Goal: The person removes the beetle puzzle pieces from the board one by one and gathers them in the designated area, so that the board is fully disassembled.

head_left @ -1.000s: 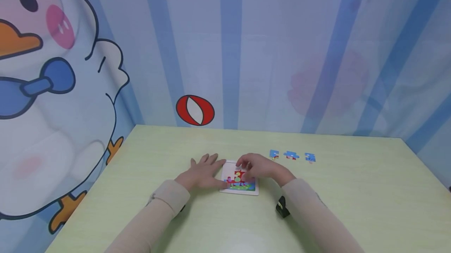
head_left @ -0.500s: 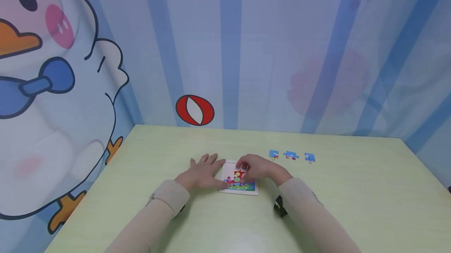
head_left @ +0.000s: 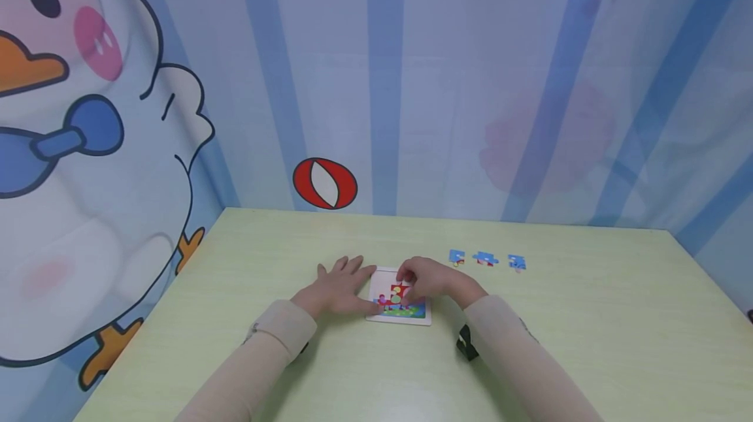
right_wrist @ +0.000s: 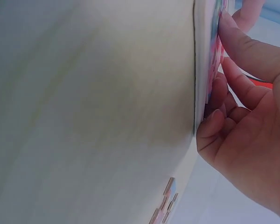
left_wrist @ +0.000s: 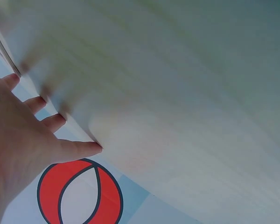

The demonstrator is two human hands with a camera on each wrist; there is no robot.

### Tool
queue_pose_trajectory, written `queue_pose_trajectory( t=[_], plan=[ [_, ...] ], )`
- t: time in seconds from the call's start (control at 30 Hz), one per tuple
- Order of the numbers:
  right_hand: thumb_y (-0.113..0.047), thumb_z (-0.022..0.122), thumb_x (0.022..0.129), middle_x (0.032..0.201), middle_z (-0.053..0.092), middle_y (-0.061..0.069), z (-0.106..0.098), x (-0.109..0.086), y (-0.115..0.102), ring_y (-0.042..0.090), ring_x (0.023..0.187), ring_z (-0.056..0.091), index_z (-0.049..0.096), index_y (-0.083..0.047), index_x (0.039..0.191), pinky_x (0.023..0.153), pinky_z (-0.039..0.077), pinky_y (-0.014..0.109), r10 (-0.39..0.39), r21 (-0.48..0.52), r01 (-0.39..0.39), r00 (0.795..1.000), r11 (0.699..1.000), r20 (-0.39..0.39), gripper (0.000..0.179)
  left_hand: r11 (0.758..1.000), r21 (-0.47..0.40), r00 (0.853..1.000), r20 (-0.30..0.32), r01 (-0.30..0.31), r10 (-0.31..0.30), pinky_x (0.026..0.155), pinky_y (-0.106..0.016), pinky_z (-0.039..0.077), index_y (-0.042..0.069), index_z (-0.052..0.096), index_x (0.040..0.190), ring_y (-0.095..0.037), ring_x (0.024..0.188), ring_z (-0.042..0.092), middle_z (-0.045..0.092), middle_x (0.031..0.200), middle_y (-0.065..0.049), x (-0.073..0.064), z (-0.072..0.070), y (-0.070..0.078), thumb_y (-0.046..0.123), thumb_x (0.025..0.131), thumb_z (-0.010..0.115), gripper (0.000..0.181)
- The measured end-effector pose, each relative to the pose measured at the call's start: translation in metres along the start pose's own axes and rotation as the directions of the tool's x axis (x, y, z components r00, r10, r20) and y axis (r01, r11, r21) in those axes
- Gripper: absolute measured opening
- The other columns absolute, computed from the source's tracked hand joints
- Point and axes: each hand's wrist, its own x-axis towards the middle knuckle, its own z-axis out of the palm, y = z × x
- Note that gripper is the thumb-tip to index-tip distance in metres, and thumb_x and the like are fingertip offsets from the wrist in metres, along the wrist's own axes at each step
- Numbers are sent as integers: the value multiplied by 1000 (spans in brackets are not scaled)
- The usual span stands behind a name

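While both hands meet over a flat, white-rimmed rectangular puzzle board [head_left: 384, 280], the board lies flat on the pale yellow-green wooden table [head_left: 588, 304], near its middle, its side edges running almost straight away from the person. Seen at a slant, it looks nearly square, so which axis is longer cannot be told. Its partly assembled picture of red, blue and green pieces [head_left: 412, 312] has the grassy strip along the near edge, so its top points toward the blue-striped curtain [head_left: 435, 82]. The left hand [head_left: 338, 288] is spread wide, palm down, fingers pointing away, its thumb at the board's near-left part; it grips nothing. The right hand [head_left: 432, 277] bends over the board's right half, thumb and forefinger touching the picture, other fingers curled; whether it pinches a piece cannot be told. Beyond and to the right, three loose blue cardboard-like puzzle pieces [head_left: 485, 258] form a row across the table, the middle one longest crosswise.
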Motion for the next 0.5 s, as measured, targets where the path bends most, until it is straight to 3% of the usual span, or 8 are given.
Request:
queue_pose_trajectory(
  t=[0.5],
  plan=[
    [-4,79,77,88,53,4,1,-1,2,18,82,48,57,-10,99,74,42,30,-21,50,21,1000,999,-11,32,1000,1,1000,-1,1,-1,104,-76,13,23,33,151,-39,145,15,22,159,-10,0,-1,1,65,81,58,86]
  ],
)
